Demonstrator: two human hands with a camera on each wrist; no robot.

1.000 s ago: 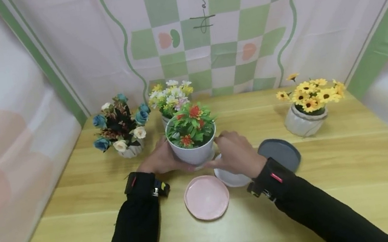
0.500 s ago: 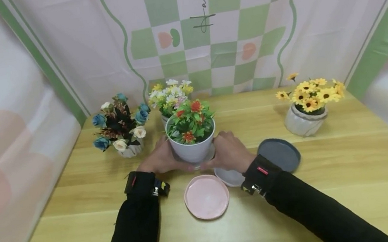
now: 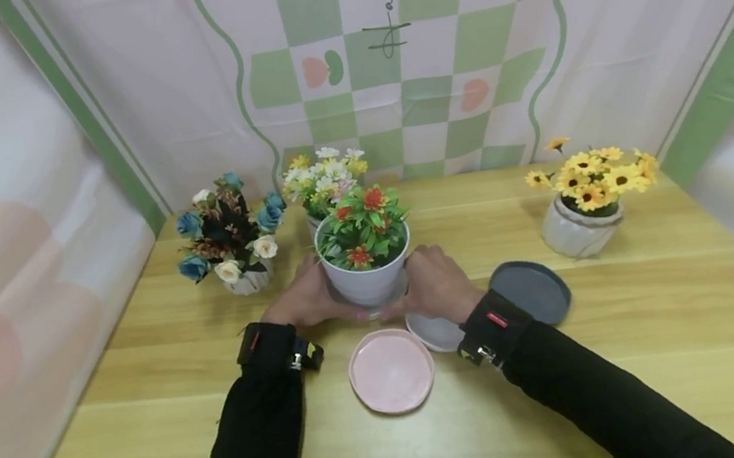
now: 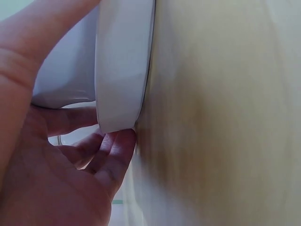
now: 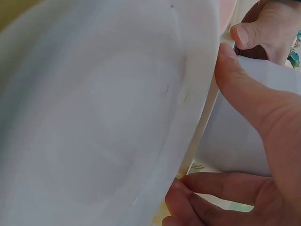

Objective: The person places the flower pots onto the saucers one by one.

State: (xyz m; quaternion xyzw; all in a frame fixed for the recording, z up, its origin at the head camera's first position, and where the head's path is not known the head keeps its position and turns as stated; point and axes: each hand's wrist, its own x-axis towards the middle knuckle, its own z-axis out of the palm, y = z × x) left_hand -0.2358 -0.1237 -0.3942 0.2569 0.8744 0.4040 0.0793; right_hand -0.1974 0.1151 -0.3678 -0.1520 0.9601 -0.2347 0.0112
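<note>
A white flowerpot (image 3: 367,280) with green leaves and red flowers stands upright on a white saucer (image 4: 123,61) in mid-table. From the left, my left hand (image 3: 306,297) holds the saucer, its fingertips at the rim in the left wrist view. My right hand (image 3: 435,282) grips the opposite side, thumb and fingers along the saucer's edge in the right wrist view. The two thumbs come close together at the front. Whether the saucer rests fully on the table cannot be told. A pale plate (image 3: 434,332) lies below my right hand, partly covered by it.
In front lies a pink plate (image 3: 391,372); a dark grey plate (image 3: 531,293) is to the right. Blue and cream roses (image 3: 229,238) in a pot stand left, white and yellow flowers (image 3: 326,180) behind, and a pot of yellow daisies (image 3: 582,227) far right.
My right hand has moved slightly left and closer around the saucer, and the flowerpot has tilted more upright. During the last half second the hands have barely moved; the head view has shifted slightly.
</note>
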